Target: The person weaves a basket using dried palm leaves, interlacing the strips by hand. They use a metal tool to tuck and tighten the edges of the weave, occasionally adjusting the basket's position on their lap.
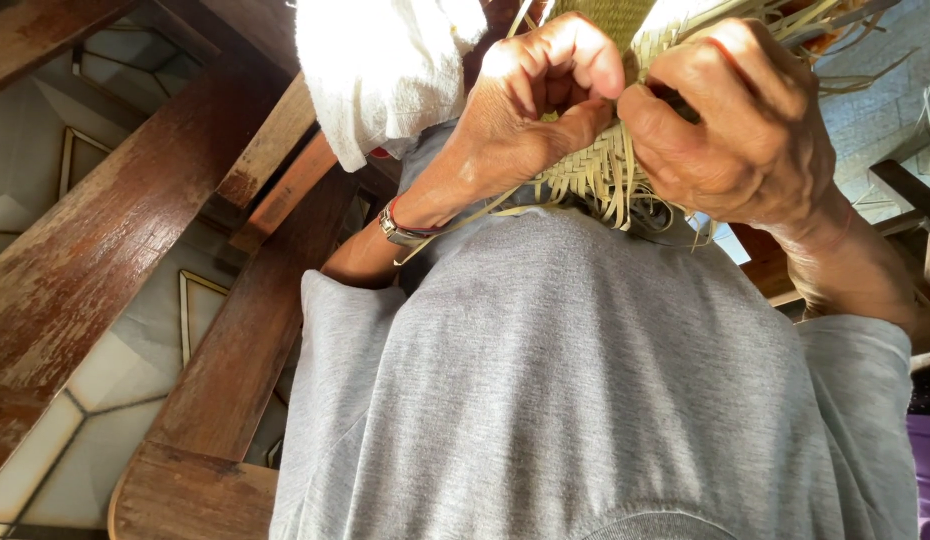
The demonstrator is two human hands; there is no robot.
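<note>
1. Left hand [530, 105]: fingers curled tight, pinching strips at the edge of the woven mat [595, 170]; a wristband [405, 232] sits on its wrist.
2. Right hand [735, 125]: closed on the mat's right side, thumb pressed to the weave; just beside the left hand.
3. Mat: held between both hands, above the grey shirt [595, 390]; loose strips hang from it.
4. White cloth [380, 65]: left of the mat.
5. Wooden beams [105, 240]: further left of the mat.
</note>
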